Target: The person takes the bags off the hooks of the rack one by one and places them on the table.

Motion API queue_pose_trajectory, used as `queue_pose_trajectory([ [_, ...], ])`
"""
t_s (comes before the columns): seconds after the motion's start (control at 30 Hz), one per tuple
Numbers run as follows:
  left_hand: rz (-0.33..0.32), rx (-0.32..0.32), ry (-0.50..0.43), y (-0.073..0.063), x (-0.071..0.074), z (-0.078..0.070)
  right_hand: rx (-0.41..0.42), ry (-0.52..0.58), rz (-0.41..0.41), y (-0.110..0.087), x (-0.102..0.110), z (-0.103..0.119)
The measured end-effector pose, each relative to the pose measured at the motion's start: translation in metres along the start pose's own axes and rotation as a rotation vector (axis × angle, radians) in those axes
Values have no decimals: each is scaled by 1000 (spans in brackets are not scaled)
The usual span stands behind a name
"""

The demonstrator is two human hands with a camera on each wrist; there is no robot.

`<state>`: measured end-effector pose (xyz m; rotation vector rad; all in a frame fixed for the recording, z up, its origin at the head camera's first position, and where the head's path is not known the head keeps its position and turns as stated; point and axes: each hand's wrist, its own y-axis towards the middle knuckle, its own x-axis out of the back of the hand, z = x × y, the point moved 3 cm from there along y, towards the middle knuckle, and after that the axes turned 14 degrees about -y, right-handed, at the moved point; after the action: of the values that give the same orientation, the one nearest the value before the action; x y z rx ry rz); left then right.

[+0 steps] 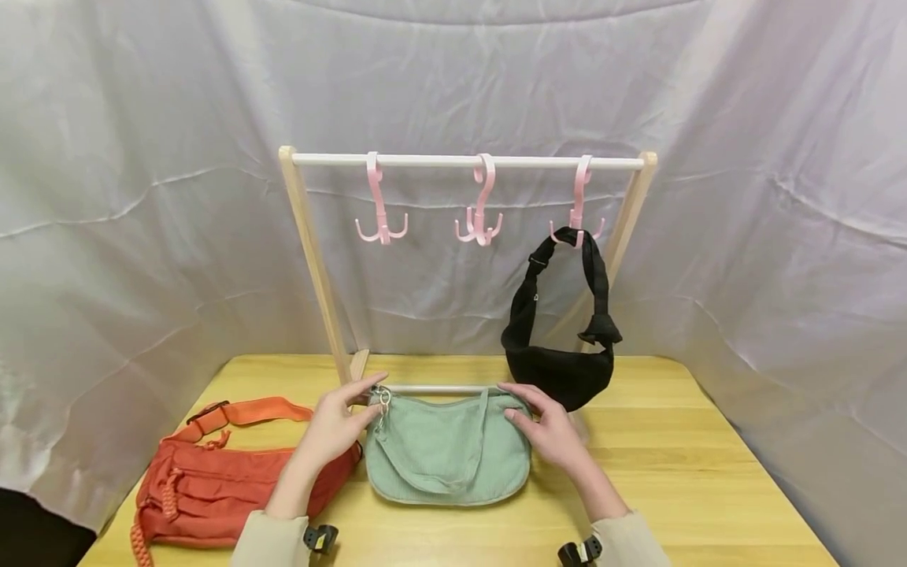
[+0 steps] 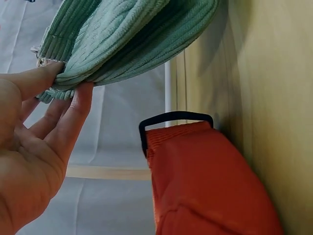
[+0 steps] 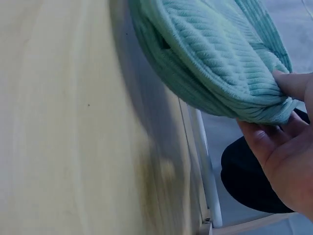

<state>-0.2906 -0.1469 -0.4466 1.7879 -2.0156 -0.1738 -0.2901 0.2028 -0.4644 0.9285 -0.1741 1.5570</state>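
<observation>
A pale green corduroy shoulder bag point(image 1: 432, 441) is held between both hands above the wooden table, its strap hanging loosely across the front. The left hand point(image 1: 338, 425) pinches its upper left corner, beside a metal ring. At the opposite upper corner, the right hand point(image 1: 553, 429) pinches the fabric between thumb and fingers. Both wrist views show thumb on one side of the green bag point(image 2: 117, 44) and fingers on the other. Close to the left forearm lies a red waist bag point(image 1: 220, 488) with an orange strap. Behind the right hand hangs a black bag point(image 1: 560, 374).
A rack with a white top bar point(image 1: 439, 161) and wooden side posts stands at the back of the table point(image 1: 659, 472). Several-pronged pink hooks hang from it: a left hook point(image 1: 381, 205), a middle hook point(image 1: 482, 205) and a right hook point(image 1: 579, 197) bearing the black bag. Grey cloth surrounds the table.
</observation>
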Motion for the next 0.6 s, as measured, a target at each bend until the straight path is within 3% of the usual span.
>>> queue_pose_trajectory([
  [0.13,10,45,1,6,-1,4,-73,-14,36,4,-3,-2],
  [0.37,12,107,20,14,-1,9,-100,-18,51,13,-12,-7],
  [0.6,11,167,51,15,-3,19,-184,-32,54,16,-23,-14],
])
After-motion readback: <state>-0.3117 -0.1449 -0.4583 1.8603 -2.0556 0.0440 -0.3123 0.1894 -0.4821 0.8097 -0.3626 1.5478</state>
